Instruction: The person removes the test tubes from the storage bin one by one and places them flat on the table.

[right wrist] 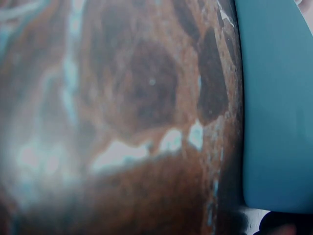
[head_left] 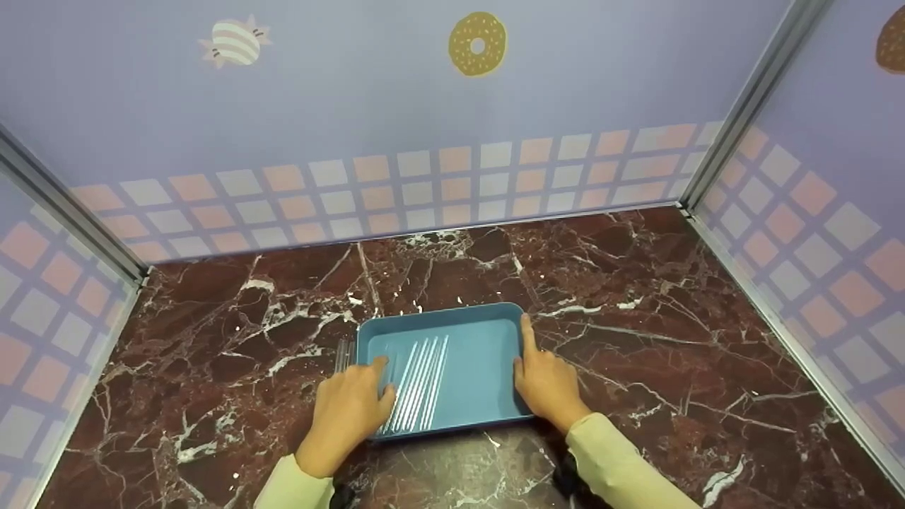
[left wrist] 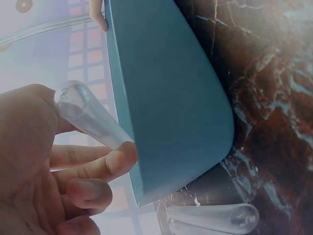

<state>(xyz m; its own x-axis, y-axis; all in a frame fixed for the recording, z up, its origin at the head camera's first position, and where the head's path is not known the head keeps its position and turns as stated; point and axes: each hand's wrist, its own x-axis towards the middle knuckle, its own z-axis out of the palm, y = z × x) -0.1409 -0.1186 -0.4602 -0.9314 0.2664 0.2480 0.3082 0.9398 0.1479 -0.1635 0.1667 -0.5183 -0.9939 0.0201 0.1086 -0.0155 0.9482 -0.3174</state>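
A blue tray (head_left: 474, 375) lies on the dark red marbled surface, and a row of clear tubes (head_left: 417, 389) rests in its left half. My left hand (head_left: 350, 406) is over the tray's left edge. In the left wrist view it holds a clear round-ended tube (left wrist: 90, 115) between thumb and fingers, beside the tray wall (left wrist: 171, 98). My right hand (head_left: 551, 385) grips the tray's right side, thumb at the rim and index finger stretched along it toward the far corner. In the right wrist view only the tray's outer side (right wrist: 279, 107) shows clearly.
More clear tubes (head_left: 343, 353) lie just outside the tray's left edge; one round end (left wrist: 239, 218) shows in the left wrist view. Lilac panels with a checked band (head_left: 417, 191) enclose the surface at the back and both sides.
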